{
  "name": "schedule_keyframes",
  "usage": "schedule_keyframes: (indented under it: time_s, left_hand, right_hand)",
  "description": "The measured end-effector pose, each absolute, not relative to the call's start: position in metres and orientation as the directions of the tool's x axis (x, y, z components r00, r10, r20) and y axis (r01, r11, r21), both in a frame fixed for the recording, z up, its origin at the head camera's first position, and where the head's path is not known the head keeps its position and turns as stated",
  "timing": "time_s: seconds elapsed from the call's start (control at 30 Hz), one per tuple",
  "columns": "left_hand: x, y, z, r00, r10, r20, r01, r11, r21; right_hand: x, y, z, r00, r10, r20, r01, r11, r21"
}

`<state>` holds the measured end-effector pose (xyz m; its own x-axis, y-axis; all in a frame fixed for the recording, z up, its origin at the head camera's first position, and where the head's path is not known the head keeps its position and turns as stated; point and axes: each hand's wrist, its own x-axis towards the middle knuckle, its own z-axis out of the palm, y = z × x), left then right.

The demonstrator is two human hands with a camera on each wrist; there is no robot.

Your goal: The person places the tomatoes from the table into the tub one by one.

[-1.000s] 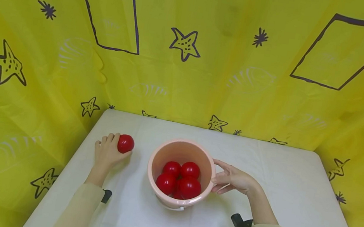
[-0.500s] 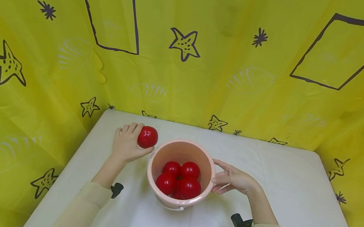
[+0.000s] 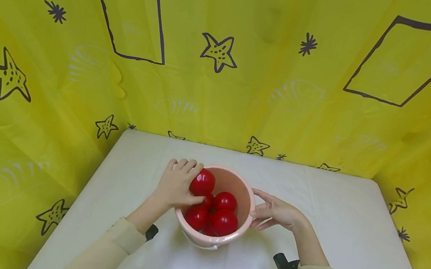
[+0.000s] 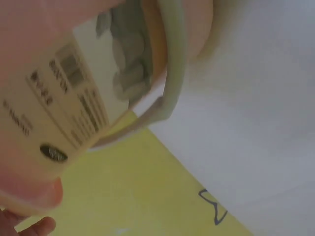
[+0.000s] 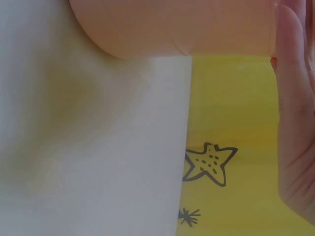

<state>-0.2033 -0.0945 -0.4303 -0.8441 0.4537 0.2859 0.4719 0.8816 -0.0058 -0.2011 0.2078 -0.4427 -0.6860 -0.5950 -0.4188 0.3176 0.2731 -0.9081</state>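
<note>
In the head view, my left hand [image 3: 179, 185] grips a shiny red ball [image 3: 203, 182] above the left part of a pink bucket's opening. Several similar red balls [image 3: 225, 223] lie inside the bucket [image 3: 239, 185]. My right hand [image 3: 281, 213] touches the bucket's right side near the rim, its fingers fairly straight. The left wrist view shows the bucket wall with a printed label [image 4: 74, 93], plus a few of my left fingertips [image 4: 42, 227] at the lower left corner. Close by in the right wrist view, my right thumb [image 5: 290, 44] lies against the bucket.
The bucket stands on a white-covered table [image 3: 315, 196]. Its pale handle [image 3: 199, 244] hangs at the front. A yellow curtain [image 3: 236, 105] with starfish drawings surrounds the back and sides. Dark wrist-worn pieces [image 3: 285, 264] stick out near both sleeves.
My left hand has carried the red ball rightward, from the table's left side to over the bucket. The right hand and the bucket have kept their places.
</note>
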Motion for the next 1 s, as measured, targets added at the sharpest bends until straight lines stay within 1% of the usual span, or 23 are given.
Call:
schedule_keyframes:
  time_s: [0.27,0.5,0.77,1.0]
  left_hand:
    - [-0.202,-0.081,-0.434,-0.804,0.569,0.173,0.564,0.822,-0.080]
    - [-0.205,-0.068,-0.436,-0.758,0.651,0.045,0.631,0.748,-0.205]
    - [-0.208,-0.061,-0.442,-0.745,0.666,-0.024,0.643,0.709,-0.291]
    - [-0.209,-0.059,-0.441,-0.783,0.618,-0.073,0.607,0.734,-0.306]
  right_hand:
    - [-0.202,0.208,-0.443,-0.679,-0.606,-0.414,0.309,0.276,-0.910]
    - [-0.203,0.208,-0.443,-0.676,-0.613,-0.410,0.303,0.276,-0.912]
    - [-0.202,0.209,-0.443,-0.677,-0.614,-0.406,0.304,0.269,-0.914]
    - [-0.203,0.209,-0.444,-0.679,-0.609,-0.411,0.310,0.270,-0.912]
